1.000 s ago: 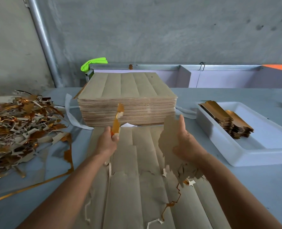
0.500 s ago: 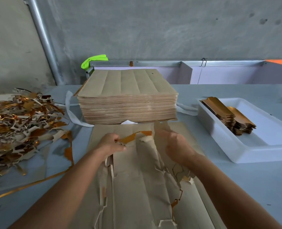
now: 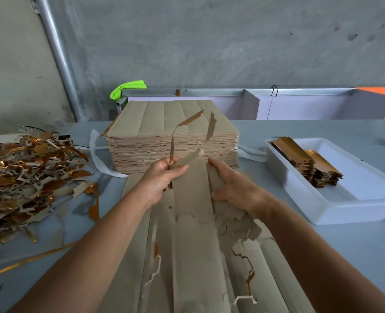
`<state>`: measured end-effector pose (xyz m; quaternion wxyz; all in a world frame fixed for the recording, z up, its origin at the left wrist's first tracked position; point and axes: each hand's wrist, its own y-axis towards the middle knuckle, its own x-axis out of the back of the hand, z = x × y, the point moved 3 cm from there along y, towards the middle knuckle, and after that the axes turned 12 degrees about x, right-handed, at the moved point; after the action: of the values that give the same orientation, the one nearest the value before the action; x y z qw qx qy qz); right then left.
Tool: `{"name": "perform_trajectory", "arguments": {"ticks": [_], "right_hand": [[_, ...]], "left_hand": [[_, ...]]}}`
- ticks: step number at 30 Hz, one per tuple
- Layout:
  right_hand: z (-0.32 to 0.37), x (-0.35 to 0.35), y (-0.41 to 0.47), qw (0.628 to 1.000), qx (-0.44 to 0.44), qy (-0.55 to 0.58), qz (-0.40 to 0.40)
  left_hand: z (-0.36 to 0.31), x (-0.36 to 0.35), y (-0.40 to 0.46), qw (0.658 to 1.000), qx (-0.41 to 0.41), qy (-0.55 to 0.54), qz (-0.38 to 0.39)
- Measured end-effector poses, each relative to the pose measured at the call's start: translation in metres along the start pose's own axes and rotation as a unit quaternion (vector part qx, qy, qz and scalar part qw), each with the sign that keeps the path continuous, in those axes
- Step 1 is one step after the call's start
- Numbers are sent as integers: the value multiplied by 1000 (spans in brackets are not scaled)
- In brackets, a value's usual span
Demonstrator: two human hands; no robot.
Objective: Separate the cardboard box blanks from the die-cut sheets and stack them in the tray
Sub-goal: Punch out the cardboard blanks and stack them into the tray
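We are early in the job, going by how things lie: the white tray (image 3: 335, 199) at our right holds only two short stacks of gold-faced blanks (image 3: 306, 163) against its far-left end, with most of its floor bare, while a thick pile of die-cut sheets (image 3: 164, 132) stands untouched at the back of the grey surface (image 3: 322, 256). To our left a heap of waste trim (image 3: 22, 168) — gold and grey offcuts — shows that a good number of sheets are already stripped. The sheet in work (image 3: 193, 256) lies brown side up in front of us, running from the foot of the pile toward our body, partly broken along its cuts, with ragged gaps and slivers of gold edge showing through; its blanks are not yet free, so none of this sheet has gone to the tray. Our left hand (image 3: 162, 179) has its fingers curled and pinches a narrow waste strip (image 3: 191, 141) at the sheet's far end, the strip's loose ends curling up in front of the pile. Our right hand (image 3: 236, 188) lies on the sheet just beside it, fingers fairly straight and spread along the edge of a lifted blank — whether the thumb hooks under that edge we cannot tell. We judge the stripping of this sheet about half done, and the whole pile is left.
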<state>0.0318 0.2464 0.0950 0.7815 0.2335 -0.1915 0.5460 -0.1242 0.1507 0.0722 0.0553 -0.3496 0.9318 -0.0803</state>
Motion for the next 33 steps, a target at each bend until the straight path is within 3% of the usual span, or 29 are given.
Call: {"name": "perform_trajectory", "arguments": {"ticks": [3, 8, 11, 15, 21, 23, 26, 29, 31, 33], "right_hand": [[1, -7, 0, 985, -26, 158, -63], [-14, -19, 4, 978, -58, 150, -133], [-25, -16, 5, 967, -108, 125, -192], [-37, -13, 4, 956, -129, 100, -246], [-56, 5, -11, 895, -148, 221, -358], [-57, 5, -13, 868, -128, 279, -390], [-53, 1, -11, 830, -78, 335, -438], [-47, -3, -7, 812, -52, 333, -477], [-46, -4, -7, 800, -43, 337, -495], [-47, -2, -8, 786, -46, 342, -514]], "left_hand": [[3, -14, -3, 994, -51, 60, -77], [6, -28, 0, 981, -106, 118, -113], [15, -20, 6, 972, -95, 152, -155], [28, -6, 8, 971, -49, 85, -216], [34, 29, 6, 938, 12, 77, -338], [31, 22, -3, 949, 44, 122, -288], [32, -7, -24, 973, 138, 170, -71], [45, -31, -40, 951, 214, 204, 90], [56, -43, -46, 942, 223, 209, 140], [64, -48, -47, 948, 220, 180, 142]]}}
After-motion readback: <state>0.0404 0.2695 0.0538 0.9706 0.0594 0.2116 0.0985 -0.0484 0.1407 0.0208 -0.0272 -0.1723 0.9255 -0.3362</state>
